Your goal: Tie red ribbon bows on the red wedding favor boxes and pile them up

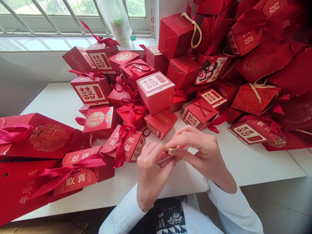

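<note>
Both hands meet above the near middle of the white tabletop (258, 169), working on a small red-and-gold piece (173, 149) mostly hidden by the fingers. The left hand (154, 170) is curled, thumb and fingers closed around its red part; the right hand (198, 148) pinches the pale gold edge between thumb and fingertips. White sleeves (124, 208) cover both forearms. Just beyond the hands lies a plain-topped red box (162, 120), with a double-happiness gift box (158, 99) tilted farther back. Left of the left hand sits a ribbon-tied gift box (131, 139); at the near left is a larger bow-tied box (73, 180). Beyond the right hand stands a cord-handled box (192, 120). More red boxes heap up at the far right, including one with a gold rope handle (198, 31) and one printed with a cartoon couple (211, 70). At the far left, a clear plastic bag (120, 27) stands on the windowsill (60, 45).
</note>
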Demonstrator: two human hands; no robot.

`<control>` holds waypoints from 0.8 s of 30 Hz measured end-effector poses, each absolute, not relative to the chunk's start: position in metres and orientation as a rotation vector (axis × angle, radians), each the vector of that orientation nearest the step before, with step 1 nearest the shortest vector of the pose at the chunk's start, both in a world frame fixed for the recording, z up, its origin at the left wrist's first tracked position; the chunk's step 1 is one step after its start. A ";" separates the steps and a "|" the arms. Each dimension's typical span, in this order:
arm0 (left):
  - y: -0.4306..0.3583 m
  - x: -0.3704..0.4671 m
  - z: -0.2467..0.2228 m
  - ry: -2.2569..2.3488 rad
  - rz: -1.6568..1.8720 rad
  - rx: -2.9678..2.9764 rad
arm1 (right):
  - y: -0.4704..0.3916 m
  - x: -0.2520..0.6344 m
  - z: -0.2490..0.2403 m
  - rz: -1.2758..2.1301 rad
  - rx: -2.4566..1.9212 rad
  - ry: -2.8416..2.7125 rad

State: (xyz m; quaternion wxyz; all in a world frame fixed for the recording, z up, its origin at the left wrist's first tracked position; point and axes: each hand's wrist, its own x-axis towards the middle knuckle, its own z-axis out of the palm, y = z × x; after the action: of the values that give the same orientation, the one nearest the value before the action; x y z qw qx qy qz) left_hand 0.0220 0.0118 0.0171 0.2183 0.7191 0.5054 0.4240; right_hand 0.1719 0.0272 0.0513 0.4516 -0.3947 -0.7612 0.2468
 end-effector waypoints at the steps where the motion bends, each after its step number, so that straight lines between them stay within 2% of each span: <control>1: 0.011 0.020 0.017 1.393 1.160 1.967 | 0.027 0.174 0.049 0.666 -1.006 -1.814; 6: 0.006 0.010 0.018 1.353 1.142 1.822 | 0.025 0.189 0.043 0.879 -1.096 -1.675; 12: 0.004 0.010 0.018 1.321 1.192 1.820 | 0.025 0.197 0.039 0.733 -1.128 -1.991; 24: 0.005 0.010 0.022 1.277 1.179 1.860 | 0.031 0.194 0.031 0.723 -0.968 -2.081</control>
State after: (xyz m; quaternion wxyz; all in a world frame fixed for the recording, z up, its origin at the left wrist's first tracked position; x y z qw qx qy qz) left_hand 0.0103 0.0054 0.0223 0.2936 0.6985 0.4795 0.4428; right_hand 0.1944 0.0309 0.0309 0.3594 -0.3753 -0.8070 0.2805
